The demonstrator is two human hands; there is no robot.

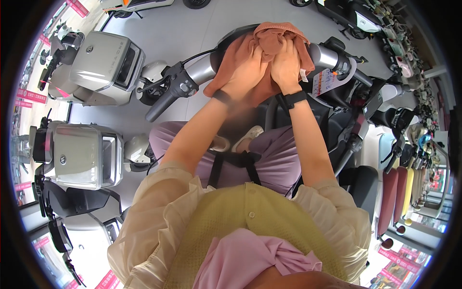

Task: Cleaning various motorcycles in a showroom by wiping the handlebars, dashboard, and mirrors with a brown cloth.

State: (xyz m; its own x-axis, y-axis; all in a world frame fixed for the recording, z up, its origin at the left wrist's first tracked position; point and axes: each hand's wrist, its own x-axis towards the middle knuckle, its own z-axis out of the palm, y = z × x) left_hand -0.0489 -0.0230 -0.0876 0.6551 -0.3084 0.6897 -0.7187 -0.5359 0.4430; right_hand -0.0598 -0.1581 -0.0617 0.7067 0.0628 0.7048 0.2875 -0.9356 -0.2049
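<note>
A reddish-brown cloth [233, 50] is bunched over the middle of a scooter's handlebar [201, 68], covering most of the dashboard there. My left hand [249, 72] presses into the cloth with its fingers curled in the folds. Close beside it, my right hand [287, 67] grips the bunched part, fingers bent over it. A small white label hangs at the cloth's right edge. The left rubber grip [162, 107] and its switch block lie bare, and a paper tag [327, 85] with writing hangs near the right grip [361, 78].
Silver-grey scooters with front boxes [107, 60] stand close on my left. More scooters are lined up on the right, beside a row of coloured seats [389, 200]. Across the grey floor [166, 29], another scooter [139, 5] is parked at the far side.
</note>
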